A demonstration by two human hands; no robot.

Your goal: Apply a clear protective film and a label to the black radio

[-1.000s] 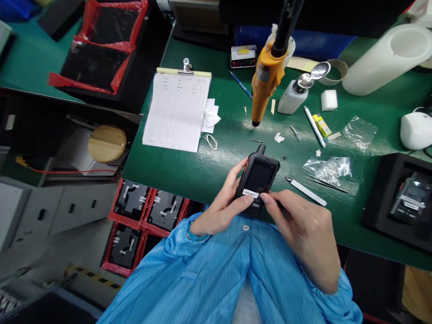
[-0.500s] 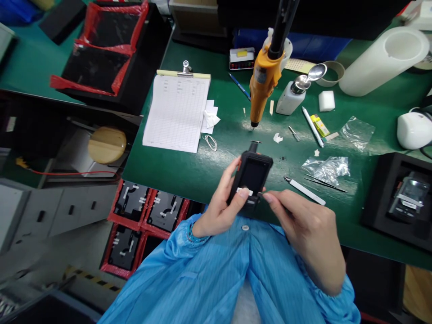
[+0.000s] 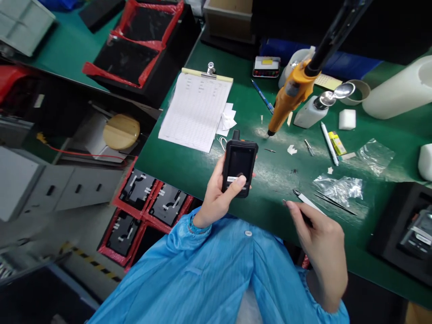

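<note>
My left hand [image 3: 218,198] is wrapped round a black handheld radio [image 3: 240,164], its screen facing up and its stubby antenna pointing away from me. The thumb lies across the lower front, beside a small white label. Off to the right and apart from the radio, my right hand [image 3: 319,238] is closed in a pinch. A tiny thin piece shows at its fingertips, too small to name. Just beyond those fingers lies a white-handled tool [image 3: 308,201], partly covered by the hand. Tweezers [image 3: 335,202] rest near a crumpled clear plastic bag [image 3: 340,188].
An orange electric screwdriver [image 3: 290,96] hangs over the green table [image 3: 189,175]. A clipboard [image 3: 197,108] lies at the left, a pump bottle [image 3: 308,112] at the back. Black foam with another device [image 3: 418,234] is at the right. Red-edged trays [image 3: 141,191] sit below the table edge.
My right hand has drawn away from the radio's side, toward the right. The radio in my left hand has come apart from it, and the whole view has shifted.
</note>
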